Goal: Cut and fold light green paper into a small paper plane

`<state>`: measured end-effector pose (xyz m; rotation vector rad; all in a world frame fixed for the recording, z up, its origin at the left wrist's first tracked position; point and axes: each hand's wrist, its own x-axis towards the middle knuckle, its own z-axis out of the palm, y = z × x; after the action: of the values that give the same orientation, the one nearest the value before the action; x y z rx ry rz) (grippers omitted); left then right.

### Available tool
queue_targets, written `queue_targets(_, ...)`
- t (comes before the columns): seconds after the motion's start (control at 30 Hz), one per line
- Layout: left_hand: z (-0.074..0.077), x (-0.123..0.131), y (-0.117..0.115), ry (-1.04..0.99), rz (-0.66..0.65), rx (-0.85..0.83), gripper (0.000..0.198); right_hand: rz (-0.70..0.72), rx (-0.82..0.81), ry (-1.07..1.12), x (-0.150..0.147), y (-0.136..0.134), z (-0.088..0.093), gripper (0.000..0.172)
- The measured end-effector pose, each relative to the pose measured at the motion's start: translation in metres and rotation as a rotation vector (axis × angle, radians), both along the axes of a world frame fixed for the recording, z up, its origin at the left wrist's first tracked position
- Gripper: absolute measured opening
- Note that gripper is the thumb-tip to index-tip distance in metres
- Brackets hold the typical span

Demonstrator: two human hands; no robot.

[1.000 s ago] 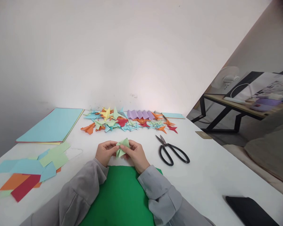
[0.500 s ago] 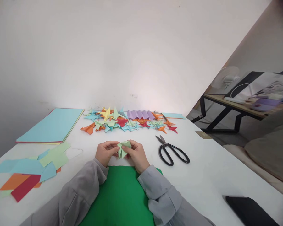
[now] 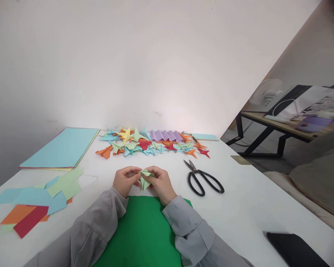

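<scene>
Between my two hands is a small piece of folded light green paper (image 3: pixel 145 182), held just above the white table. My left hand (image 3: pixel 125 180) pinches its left side between thumb and fingers. On the other side, my right hand (image 3: pixel 161 184) grips the paper with the thumb in front; the fingers behind are partly hidden. The paper's top edge is bent over and its lower end narrows to a point. Below my hands a green sheet (image 3: pixel 144 230) lies at the table's near edge. Black-handled scissors (image 3: pixel 195 171) rest with blades parted, right of my right hand.
Several folded paper figures (image 3: pixel 144 144) in mixed colours lie along the wall, with a pleated purple paper (image 3: pixel 166 135) among them. At left are a stack of coloured sheets (image 3: pixel 62 148) and loose paper pieces (image 3: pixel 33 196). A black flat object (image 3: pixel 295 246) lies at the near right.
The green paper's upper part has been bent down and inward, so its outline is now narrower and pointed at the bottom. Both hands stay in nearly the same place.
</scene>
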<state>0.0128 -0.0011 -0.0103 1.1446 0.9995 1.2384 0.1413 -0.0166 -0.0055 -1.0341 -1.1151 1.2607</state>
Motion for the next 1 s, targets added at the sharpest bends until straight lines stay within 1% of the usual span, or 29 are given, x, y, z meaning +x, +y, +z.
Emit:
queue_targets(0.33, -0.007, -0.001, 0.003, -0.041, -0.004, -0.037, 0.017, -0.006, 0.012, -0.005, 0.001, 0.001, 0.0, 0.007)
queue_targets(0.5, -0.005, 0.0, 0.001, -0.034, 0.002, -0.021, 0.017, -0.016, 0.001, 0.016, 0.002, 0.001, -0.002, 0.005)
queue_targets(0.57, -0.002, 0.001, -0.001, 0.005, 0.023, 0.022, 0.015, -0.01, -0.006, 0.018, 0.002, 0.001, -0.002, 0.006)
queue_targets(0.67, 0.002, 0.003, -0.004, 0.069, 0.082, 0.167, 0.014, -0.014, -0.004, 0.001, 0.002, 0.001, -0.002, 0.007)
queue_targets(0.73, 0.005, 0.004, -0.006, 0.098, 0.089, 0.239, 0.013, -0.017, 0.0, -0.012, 0.002, 0.001, -0.002, 0.006)
queue_targets(0.87, 0.006, 0.004, -0.006, 0.134, 0.07, 0.267, 0.007, -0.012, 0.02, -0.031, 0.002, 0.001, 0.0, 0.005)
queue_targets(1.0, 0.006, 0.004, -0.007, 0.15, 0.04, 0.264, 0.01, -0.003, 0.018, -0.054, 0.002, 0.0, -0.001, 0.007)
